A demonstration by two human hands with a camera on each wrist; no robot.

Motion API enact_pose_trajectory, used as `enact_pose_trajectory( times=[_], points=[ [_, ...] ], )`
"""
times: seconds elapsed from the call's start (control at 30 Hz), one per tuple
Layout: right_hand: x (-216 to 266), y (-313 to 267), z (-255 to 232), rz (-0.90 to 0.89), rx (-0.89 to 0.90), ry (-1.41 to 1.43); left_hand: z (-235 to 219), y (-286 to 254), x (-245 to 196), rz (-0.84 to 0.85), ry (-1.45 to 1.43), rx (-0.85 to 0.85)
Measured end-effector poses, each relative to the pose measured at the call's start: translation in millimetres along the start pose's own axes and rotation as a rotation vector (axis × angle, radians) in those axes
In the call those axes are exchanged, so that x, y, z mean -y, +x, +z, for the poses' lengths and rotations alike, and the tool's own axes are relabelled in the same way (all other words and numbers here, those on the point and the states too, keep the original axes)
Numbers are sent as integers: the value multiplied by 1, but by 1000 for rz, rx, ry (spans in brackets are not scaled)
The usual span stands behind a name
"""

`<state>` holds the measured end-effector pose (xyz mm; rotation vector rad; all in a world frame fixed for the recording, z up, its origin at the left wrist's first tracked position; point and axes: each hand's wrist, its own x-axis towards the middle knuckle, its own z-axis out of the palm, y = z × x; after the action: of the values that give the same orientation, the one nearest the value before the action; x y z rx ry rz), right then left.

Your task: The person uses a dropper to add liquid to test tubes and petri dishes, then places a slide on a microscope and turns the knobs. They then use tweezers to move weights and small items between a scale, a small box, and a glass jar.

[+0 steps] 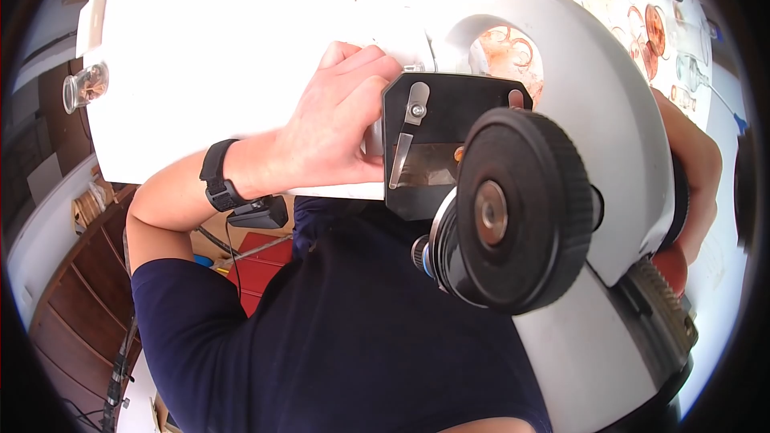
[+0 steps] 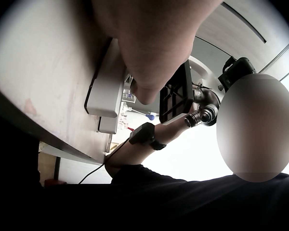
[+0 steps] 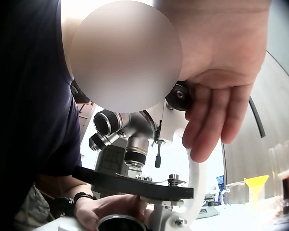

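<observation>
A microscope with a pale curved arm [image 1: 593,56] stands in front of me, its large black eyepiece [image 1: 521,208] over the black stage [image 1: 433,132]. Below that stage my left hand [image 1: 341,116] reaches in with bent fingers and grips the round mirror [image 3: 120,222], seen from its rim in the right wrist view. Silver objective lenses [image 3: 136,150] point down at the stage. On the far side of the arm, my right hand [image 1: 696,168] is beside the dark focus knob [image 3: 179,96]. Three of its fingers stretch loosely downward in the right wrist view; its thumb is hidden.
A glass jar [image 1: 86,87] lies at the left table edge. Reddish ring stains and glassware, including a clear bottle [image 1: 690,72], are at the far right. A yellow funnel [image 3: 256,185] stands behind the microscope. A wooden chair [image 1: 68,297] is at the left below.
</observation>
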<state>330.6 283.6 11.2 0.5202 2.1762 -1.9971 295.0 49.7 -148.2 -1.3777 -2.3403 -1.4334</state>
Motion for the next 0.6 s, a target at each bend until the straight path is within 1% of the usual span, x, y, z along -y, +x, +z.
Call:
enact_pose_trajectory(
  times=[0.07,0.37,0.47,0.6],
  points=[
    [0,0,0,-4,-1,-2,1,-1,1,14,-4,-11],
    [-1,-1,0,-20,-7,-9,1,0,-1,-19,0,6],
    [-2,-1,0,-25,-10,-11,2,-1,1,7,2,-8],
    [-3,-2,1,-30,-11,-14,1,-1,1,-1,0,7]
  ],
)
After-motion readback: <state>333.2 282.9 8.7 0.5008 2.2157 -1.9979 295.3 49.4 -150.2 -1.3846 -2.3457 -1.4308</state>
